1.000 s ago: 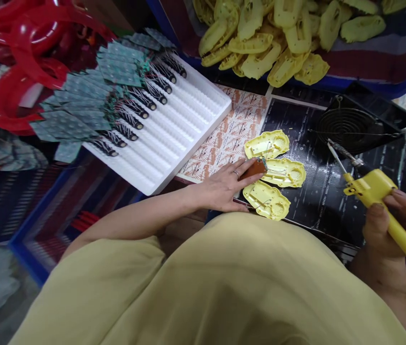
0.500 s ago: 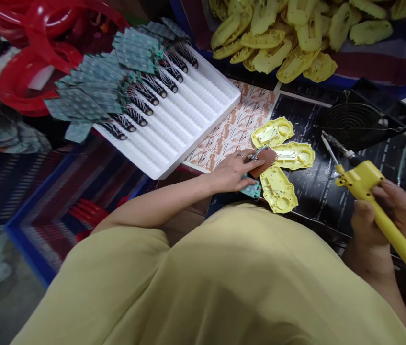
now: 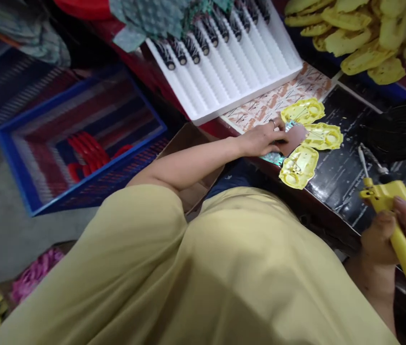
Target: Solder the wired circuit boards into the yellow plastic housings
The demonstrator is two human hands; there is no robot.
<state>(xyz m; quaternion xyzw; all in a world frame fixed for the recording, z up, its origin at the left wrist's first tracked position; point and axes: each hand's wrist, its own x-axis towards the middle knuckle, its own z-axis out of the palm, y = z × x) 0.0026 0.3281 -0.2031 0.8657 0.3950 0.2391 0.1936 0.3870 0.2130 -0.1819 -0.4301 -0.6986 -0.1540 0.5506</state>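
Observation:
My left hand (image 3: 262,139) is on the near edge of the table, its fingers closed on a brown circuit board (image 3: 294,139). Teal-green board pieces (image 3: 274,158) show beside and under those fingers. Three yellow plastic shell halves fan out around the board: a far one (image 3: 302,111), a middle one (image 3: 323,136) and a near one (image 3: 298,167). Thin wires lie in them. At the right, my right hand (image 3: 397,235) is wrapped round the handle of a yellow soldering gun (image 3: 386,194). The gun's metal tip points away, towards the back, apart from the shells.
A white foam tray (image 3: 220,81) holds black wired parts and green boards (image 3: 160,21). Yellow shells (image 3: 354,43) fill a crate at the back right. A dark fan with a round grille (image 3: 400,127) stands beyond the gun. Left, a blue crate (image 3: 81,191) contains red parts (image 3: 88,151).
The view has swung left and down, so the table things appear further right and the blue crate shows more. Both hands keep hold of the board and the soldering gun.

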